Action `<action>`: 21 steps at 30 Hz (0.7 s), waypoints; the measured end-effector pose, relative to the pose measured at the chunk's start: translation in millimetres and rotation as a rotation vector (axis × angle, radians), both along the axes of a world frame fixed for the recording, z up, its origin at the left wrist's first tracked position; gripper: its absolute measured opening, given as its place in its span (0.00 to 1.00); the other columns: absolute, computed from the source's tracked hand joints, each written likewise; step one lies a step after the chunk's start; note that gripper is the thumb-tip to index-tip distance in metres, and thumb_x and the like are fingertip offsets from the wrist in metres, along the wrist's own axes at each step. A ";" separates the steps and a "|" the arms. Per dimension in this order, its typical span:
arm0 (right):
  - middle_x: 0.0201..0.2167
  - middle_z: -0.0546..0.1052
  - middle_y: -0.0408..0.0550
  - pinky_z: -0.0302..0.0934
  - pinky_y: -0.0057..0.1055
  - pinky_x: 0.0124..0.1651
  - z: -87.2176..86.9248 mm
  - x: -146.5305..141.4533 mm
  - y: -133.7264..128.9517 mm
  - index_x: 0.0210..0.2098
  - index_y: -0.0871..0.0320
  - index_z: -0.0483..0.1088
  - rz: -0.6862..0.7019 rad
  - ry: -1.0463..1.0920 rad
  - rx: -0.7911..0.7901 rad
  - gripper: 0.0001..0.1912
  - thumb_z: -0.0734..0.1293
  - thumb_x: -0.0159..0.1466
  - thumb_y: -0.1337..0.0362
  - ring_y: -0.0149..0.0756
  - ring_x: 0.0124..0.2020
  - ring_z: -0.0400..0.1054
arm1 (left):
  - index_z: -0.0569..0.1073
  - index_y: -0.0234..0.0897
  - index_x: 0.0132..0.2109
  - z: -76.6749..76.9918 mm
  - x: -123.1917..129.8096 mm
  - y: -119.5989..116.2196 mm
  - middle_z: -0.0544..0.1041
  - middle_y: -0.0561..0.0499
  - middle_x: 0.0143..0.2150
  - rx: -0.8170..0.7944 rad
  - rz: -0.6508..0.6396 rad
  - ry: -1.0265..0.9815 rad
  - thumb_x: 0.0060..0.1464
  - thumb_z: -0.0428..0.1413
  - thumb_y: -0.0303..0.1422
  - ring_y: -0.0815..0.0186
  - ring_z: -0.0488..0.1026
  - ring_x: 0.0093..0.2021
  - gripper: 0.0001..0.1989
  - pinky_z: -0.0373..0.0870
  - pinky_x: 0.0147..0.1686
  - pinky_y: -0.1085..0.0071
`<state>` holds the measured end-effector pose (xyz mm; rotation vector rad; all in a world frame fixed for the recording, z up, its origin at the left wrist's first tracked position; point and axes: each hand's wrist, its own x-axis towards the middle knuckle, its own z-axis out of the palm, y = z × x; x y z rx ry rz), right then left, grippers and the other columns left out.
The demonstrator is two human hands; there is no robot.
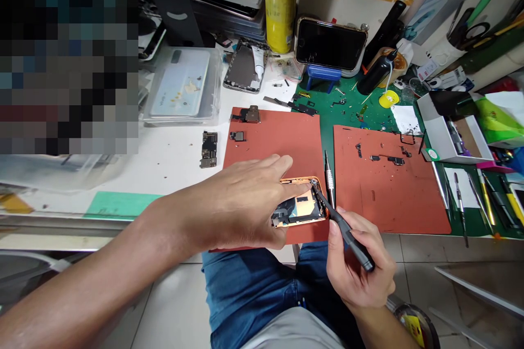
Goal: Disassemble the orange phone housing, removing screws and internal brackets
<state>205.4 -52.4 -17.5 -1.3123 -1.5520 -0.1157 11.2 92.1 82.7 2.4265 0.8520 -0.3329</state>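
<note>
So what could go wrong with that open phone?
The black precision screwdriver in the right hand has its tip at the phone's corner, so it might slip and scratch the open phone or poke the left hand. The phone sits near the edge of the red mat, above the lap, so it could fall. Tiny parts on the other red mat could get bumped and lost.

Pixelated patch (69, 71) at 10 o'clock hides contents. Yellow spray can (280, 5) cut off at 12 o'clock. Screwdriver tip (313, 185) at phone frame (297, 180) too small to resolve.
</note>
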 end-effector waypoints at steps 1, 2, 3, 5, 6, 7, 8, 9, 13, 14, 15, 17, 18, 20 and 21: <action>0.47 0.84 0.53 0.83 0.43 0.44 0.8 0.0 0.4 0.52 0.59 0.68 0.000 -0.009 -0.002 0.27 0.77 0.61 0.83 0.42 0.46 0.84 | 0.75 0.54 0.62 -0.7 -0.1 -0.2 0.66 0.51 0.41 0.005 0.000 -0.004 0.54 0.64 0.37 0.60 0.67 0.36 0.28 0.53 0.32 0.68; 0.47 0.84 0.52 0.83 0.42 0.43 1.5 -0.2 0.9 0.52 0.58 0.68 -0.005 -0.016 -0.004 0.26 0.77 0.61 0.82 0.42 0.46 0.84 | 0.75 0.54 0.62 -1.2 -0.1 -0.3 0.66 0.51 0.41 0.010 -0.001 -0.003 0.54 0.65 0.38 0.61 0.67 0.36 0.28 0.53 0.31 0.68; 0.47 0.84 0.52 0.83 0.42 0.43 2.2 -0.4 1.5 0.51 0.58 0.68 -0.009 -0.023 -0.004 0.25 0.77 0.62 0.82 0.42 0.45 0.84 | 0.75 0.53 0.61 -1.6 0.1 -0.3 0.66 0.50 0.42 0.014 -0.002 0.002 0.53 0.65 0.38 0.61 0.67 0.35 0.27 0.53 0.31 0.68; 0.46 0.84 0.51 0.83 0.42 0.42 3.2 -1.2 2.5 0.50 0.58 0.68 -0.015 -0.036 -0.001 0.23 0.77 0.63 0.81 0.42 0.45 0.84 | 0.75 0.53 0.61 -1.6 0.7 -0.3 0.67 0.50 0.43 0.021 -0.002 0.018 0.53 0.65 0.38 0.61 0.68 0.36 0.27 0.52 0.31 0.68; 0.45 0.84 0.51 0.83 0.41 0.42 3.5 -1.5 2.9 0.50 0.57 0.68 -0.019 -0.042 0.001 0.22 0.76 0.63 0.81 0.42 0.45 0.84 | 0.75 0.54 0.61 -1.4 1.1 -0.2 0.67 0.50 0.44 0.022 0.001 0.027 0.53 0.65 0.37 0.61 0.68 0.36 0.28 0.52 0.31 0.68; 0.45 0.84 0.50 0.83 0.41 0.42 3.6 -1.8 3.2 0.49 0.57 0.68 -0.022 -0.049 0.003 0.22 0.76 0.63 0.81 0.42 0.45 0.84 | 0.75 0.54 0.62 -1.2 1.3 -0.1 0.67 0.50 0.44 0.022 0.005 0.032 0.53 0.65 0.38 0.60 0.68 0.36 0.28 0.52 0.31 0.68; 0.44 0.84 0.50 0.83 0.41 0.42 3.7 -2.0 3.4 0.49 0.57 0.68 -0.025 -0.055 0.005 0.21 0.76 0.63 0.80 0.42 0.45 0.84 | 0.75 0.54 0.62 -1.0 1.5 0.1 0.67 0.50 0.44 0.021 0.009 0.033 0.53 0.65 0.38 0.60 0.69 0.36 0.29 0.52 0.31 0.68; 0.44 0.84 0.50 0.83 0.41 0.41 3.7 -2.0 3.4 0.49 0.57 0.68 -0.025 -0.061 0.009 0.21 0.76 0.63 0.80 0.42 0.45 0.84 | 0.75 0.54 0.62 -0.9 1.5 0.3 0.68 0.49 0.44 0.017 0.013 0.030 0.53 0.65 0.38 0.60 0.69 0.37 0.29 0.53 0.31 0.68; 0.44 0.84 0.52 0.83 0.41 0.41 3.9 -0.9 2.8 0.49 0.58 0.68 -0.009 -0.079 0.004 0.22 0.76 0.63 0.81 0.43 0.45 0.84 | 0.75 0.53 0.61 -1.1 0.5 1.0 0.68 0.49 0.44 0.002 0.015 0.016 0.54 0.65 0.41 0.58 0.70 0.39 0.27 0.54 0.30 0.68; 0.44 0.84 0.52 0.83 0.41 0.41 4.2 -0.5 2.7 0.49 0.58 0.68 -0.007 -0.083 -0.001 0.22 0.76 0.63 0.81 0.43 0.45 0.84 | 0.75 0.53 0.61 -1.3 0.2 1.1 0.68 0.49 0.44 0.003 0.010 0.017 0.54 0.64 0.41 0.58 0.70 0.40 0.27 0.54 0.31 0.68; 0.44 0.84 0.52 0.83 0.41 0.41 4.6 -0.2 2.7 0.50 0.57 0.68 -0.005 -0.087 -0.006 0.22 0.76 0.63 0.80 0.43 0.45 0.84 | 0.75 0.53 0.62 -1.4 0.0 1.1 0.68 0.49 0.45 0.007 0.004 0.019 0.55 0.64 0.40 0.58 0.70 0.40 0.27 0.54 0.31 0.68; 0.44 0.84 0.51 0.83 0.41 0.41 5.8 0.0 3.0 0.50 0.57 0.68 -0.006 -0.089 -0.013 0.23 0.76 0.63 0.80 0.42 0.45 0.84 | 0.75 0.53 0.63 -1.7 -0.3 0.8 0.69 0.48 0.46 0.016 -0.007 0.017 0.55 0.64 0.40 0.58 0.70 0.41 0.28 0.56 0.33 0.67; 0.44 0.84 0.51 0.83 0.40 0.41 6.5 0.0 3.2 0.50 0.57 0.68 -0.007 -0.087 -0.015 0.23 0.76 0.63 0.81 0.42 0.44 0.84 | 0.74 0.53 0.64 -1.9 -0.3 0.5 0.69 0.48 0.46 0.018 -0.011 0.009 0.55 0.64 0.40 0.57 0.70 0.41 0.29 0.57 0.34 0.67; 0.44 0.84 0.50 0.83 0.39 0.42 8.2 -0.3 3.5 0.51 0.57 0.68 -0.005 -0.083 -0.020 0.24 0.77 0.62 0.81 0.41 0.44 0.84 | 0.74 0.54 0.65 -2.6 -0.3 -0.2 0.70 0.48 0.46 0.020 -0.009 -0.012 0.55 0.64 0.40 0.56 0.70 0.42 0.30 0.58 0.36 0.66; 0.44 0.84 0.50 0.83 0.39 0.42 9.1 -0.4 3.5 0.51 0.57 0.68 -0.006 -0.085 -0.019 0.24 0.77 0.62 0.81 0.41 0.44 0.84 | 0.74 0.54 0.65 -3.1 -0.3 -0.6 0.70 0.48 0.47 0.019 -0.006 -0.019 0.55 0.64 0.40 0.56 0.71 0.42 0.30 0.58 0.37 0.66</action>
